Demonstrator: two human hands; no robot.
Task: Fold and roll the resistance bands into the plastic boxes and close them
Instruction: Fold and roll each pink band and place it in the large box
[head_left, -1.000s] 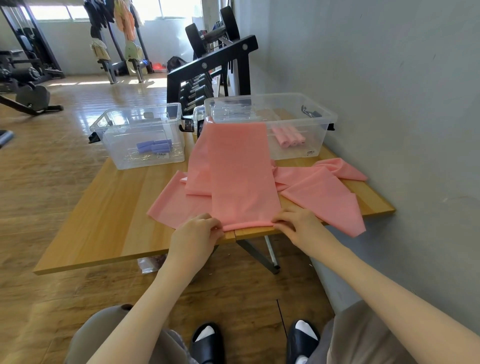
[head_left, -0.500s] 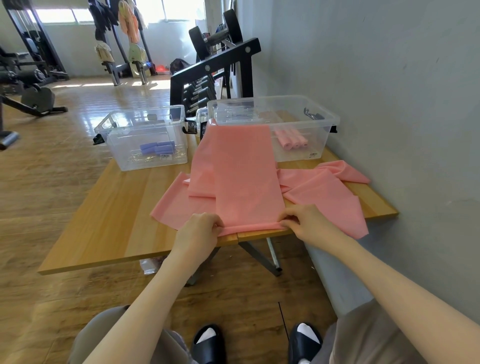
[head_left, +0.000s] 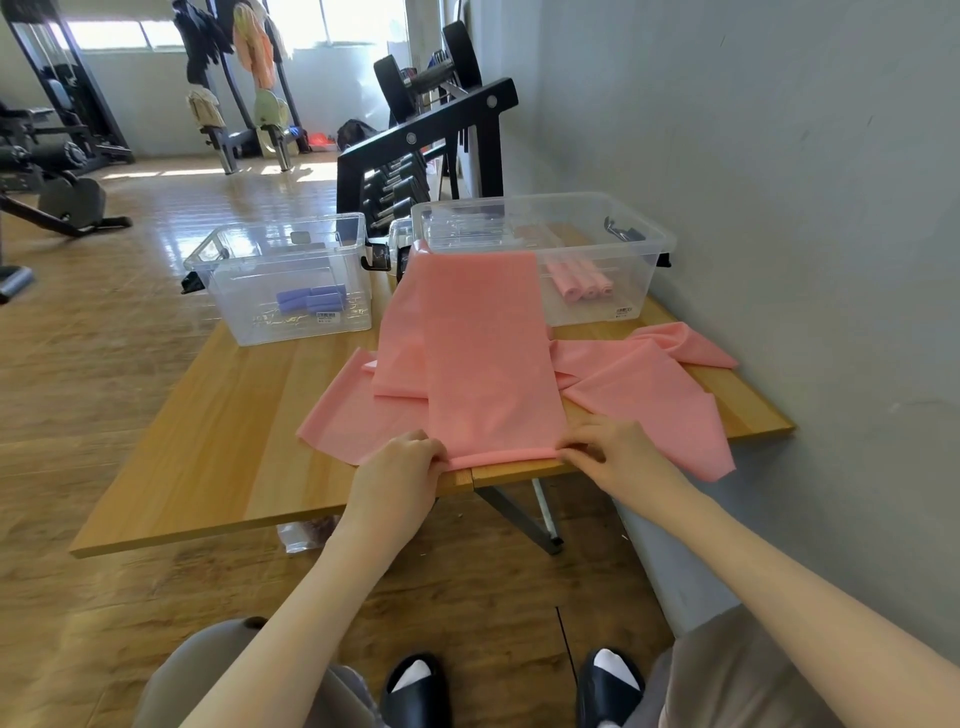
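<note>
**At table edge: both hands on pink band**

Along the near edge of the wooden table (head_left: 218, 441) we pinch the rolled end of a long pink resistance band (head_left: 488, 364): left hand (head_left: 397, 475) and right hand (head_left: 618, 454) each curl fingers on it. Its far end drapes over the clear plastic box (head_left: 613, 291) holding pink rolls (head_left: 579, 280). Beside it, another clear box (head_left: 249, 306) holds purple rolls (head_left: 311, 300).

Salmon-pink band (head_left: 488, 364), clear plastic boxes (head_left: 291, 280), purple rolls (head_left: 311, 301), pink rolls (head_left: 579, 283), honey wood-grain worktop (head_left: 218, 447), grey wall (head_left: 779, 156)
</note>
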